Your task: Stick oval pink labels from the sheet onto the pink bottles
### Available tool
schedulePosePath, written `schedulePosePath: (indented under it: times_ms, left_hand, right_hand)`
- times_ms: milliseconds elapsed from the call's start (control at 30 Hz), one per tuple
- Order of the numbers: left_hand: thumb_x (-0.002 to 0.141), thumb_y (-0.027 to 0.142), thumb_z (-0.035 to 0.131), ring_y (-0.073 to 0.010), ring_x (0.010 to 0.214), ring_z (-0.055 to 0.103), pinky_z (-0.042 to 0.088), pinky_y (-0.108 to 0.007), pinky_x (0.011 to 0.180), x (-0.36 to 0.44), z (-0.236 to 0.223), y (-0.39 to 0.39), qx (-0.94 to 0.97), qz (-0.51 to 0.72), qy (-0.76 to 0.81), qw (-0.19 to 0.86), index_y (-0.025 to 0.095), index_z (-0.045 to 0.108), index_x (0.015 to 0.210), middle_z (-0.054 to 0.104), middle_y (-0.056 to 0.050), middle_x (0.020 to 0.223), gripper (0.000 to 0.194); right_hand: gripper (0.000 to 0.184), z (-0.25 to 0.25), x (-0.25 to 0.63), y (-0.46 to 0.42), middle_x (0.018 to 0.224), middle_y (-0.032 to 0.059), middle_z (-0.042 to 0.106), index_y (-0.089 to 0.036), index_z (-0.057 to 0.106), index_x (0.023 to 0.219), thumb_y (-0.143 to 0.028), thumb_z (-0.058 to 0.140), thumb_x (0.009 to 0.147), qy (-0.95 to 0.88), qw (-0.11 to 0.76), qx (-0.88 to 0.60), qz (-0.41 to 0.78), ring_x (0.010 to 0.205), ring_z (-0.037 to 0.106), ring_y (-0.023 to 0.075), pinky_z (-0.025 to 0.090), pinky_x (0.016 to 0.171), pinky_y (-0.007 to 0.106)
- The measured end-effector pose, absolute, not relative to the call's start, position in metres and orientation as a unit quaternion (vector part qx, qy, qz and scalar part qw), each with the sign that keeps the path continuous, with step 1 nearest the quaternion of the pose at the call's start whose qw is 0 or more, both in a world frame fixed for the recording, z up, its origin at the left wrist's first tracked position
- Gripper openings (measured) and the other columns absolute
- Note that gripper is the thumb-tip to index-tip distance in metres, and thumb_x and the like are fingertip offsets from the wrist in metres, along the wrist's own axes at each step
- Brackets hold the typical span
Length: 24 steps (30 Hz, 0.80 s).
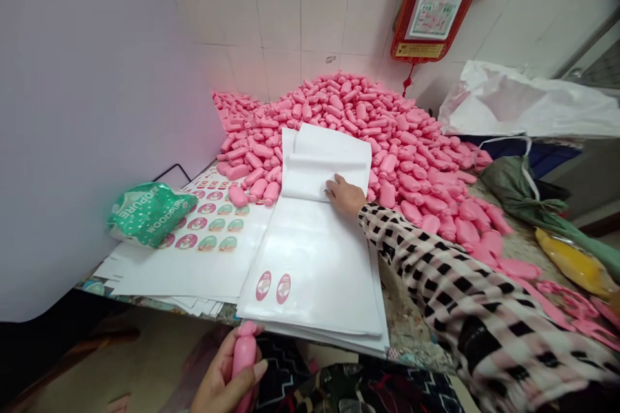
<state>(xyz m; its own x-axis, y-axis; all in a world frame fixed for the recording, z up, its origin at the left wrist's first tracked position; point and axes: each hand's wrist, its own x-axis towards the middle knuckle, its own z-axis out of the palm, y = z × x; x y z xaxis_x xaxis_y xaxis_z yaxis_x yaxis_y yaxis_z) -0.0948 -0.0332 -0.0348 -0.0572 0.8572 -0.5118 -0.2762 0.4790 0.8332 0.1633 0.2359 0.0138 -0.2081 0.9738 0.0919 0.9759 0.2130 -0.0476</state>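
At the table's front edge my left hand point(227, 377) is closed round a small pink plastic bottle point(245, 355), thumb along its side. My right hand point(345, 195) rests on a folded-over part of a white sticker sheet point(314, 174), fingers laid on the paper and slightly bent. Two oval pink stickers point(274, 288) remain visible near the bottom left of this sheet, which lies on a stack of white sheets point(378, 316). Behind the sheet rises a large heap of similar pink bottles point(349, 103).
To the left lie more sheets point(194, 271) with round pink and green stickers, under a green tissue pack point(150, 213). On the right are a white bag point(527, 100), green cloth point(513, 187) and a yellow object point(576, 261). A red-framed calendar point(436, 6) hangs on the tiled wall.
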Motion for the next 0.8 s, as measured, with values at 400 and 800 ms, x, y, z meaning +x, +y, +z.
schedulePosePath:
  times_ms: [400, 800]
  left_hand:
    - [0.070, 0.032, 0.067, -0.0082, 0.054, 0.045, 0.036, -0.023, 0.050, -0.095, -0.016, -0.029, 0.254, 0.462, 0.519, 0.672, 0.020, 0.057, 0.117, 0.055, 0.001, 0.074, 0.050]
    - [0.082, 0.035, 0.055, -0.0126, 0.062, 0.050, 0.043, -0.028, 0.059, -0.093, 0.004, -0.037, 0.196, 0.445, 0.470, 0.737, 0.018, 0.037, 0.136, 0.062, -0.007, 0.090, 0.060]
  right_hand:
    - [0.042, 0.031, 0.166, 0.227, 0.135, 0.0101, 0.045, -0.019, 0.047, 0.130, -0.027, 0.038, 0.090, -0.785, 0.178, -0.594, -0.013, 0.114, 0.051, 0.0252, 0.044, 0.089, 0.036]
    - [0.037, 0.044, 0.164, 0.198, 0.126, 0.0068, 0.056, -0.022, 0.057, 0.122, -0.030, 0.041, 0.089, -0.786, 0.167, -0.595, 0.011, 0.106, 0.055, 0.0233, 0.044, 0.081, 0.031]
